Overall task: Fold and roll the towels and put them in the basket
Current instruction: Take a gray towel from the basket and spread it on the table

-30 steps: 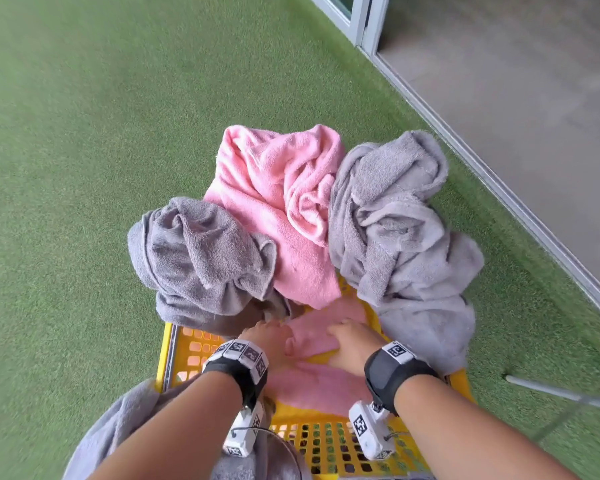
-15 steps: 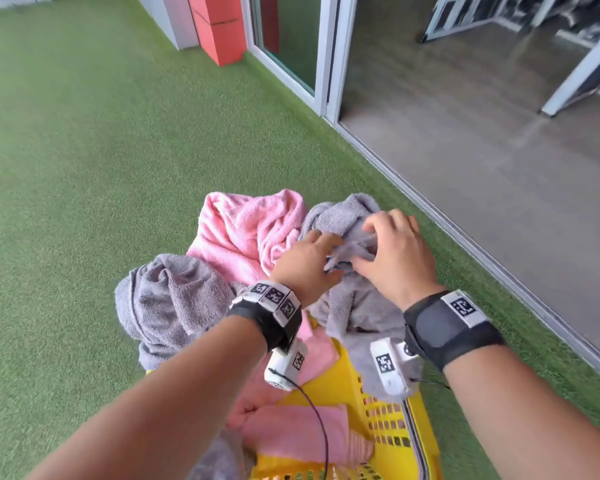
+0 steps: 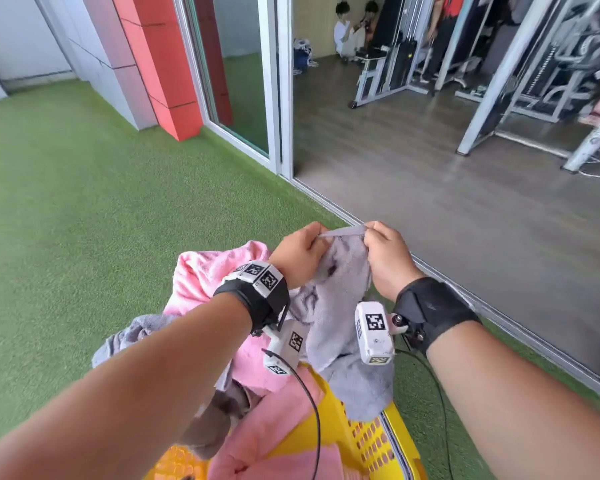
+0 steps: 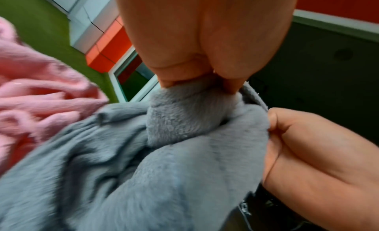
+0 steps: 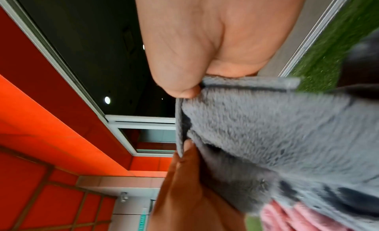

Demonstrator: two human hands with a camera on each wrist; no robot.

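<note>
Two hands pinch the hemmed top edge of a fluffy grey terry towel (image 3: 336, 306): the left hand (image 3: 297, 254) holds one end of the edge between thumb and curled fingers, and the right hand (image 3: 385, 258) holds the other, a short stretch of hem taut between them. Each grip is closed on the cloth. The towel hangs from them in folds, its lower part draped over the far right corner of the perforated yellow plastic basket (image 3: 371, 441).

The head view alone shows the basket and, inside it at its near edge, a rolled pink towel (image 3: 274, 455). The left wrist view shows the left thumb and fingertips (image 4: 164, 82) bunching the pile, with the right hand (image 4: 320, 147) just beside. The right wrist view shows the flat stitched hem (image 5: 250, 82) pressed under the right thumb, with the left hand (image 5: 184, 185) below it.

Beyond the basket's far edge lie a crumpled pink terry towel (image 3: 205, 271) and, to its left, another crumpled grey towel (image 3: 132, 334), both on the green artificial grass floor (image 3: 84, 220); the forearms hide part of them. Farther off stand a red tiled pillar (image 3: 167, 64), a sliding glass door frame (image 3: 274, 81) and gym machines (image 3: 499, 64) on a dark floor, with people sitting at the back.
</note>
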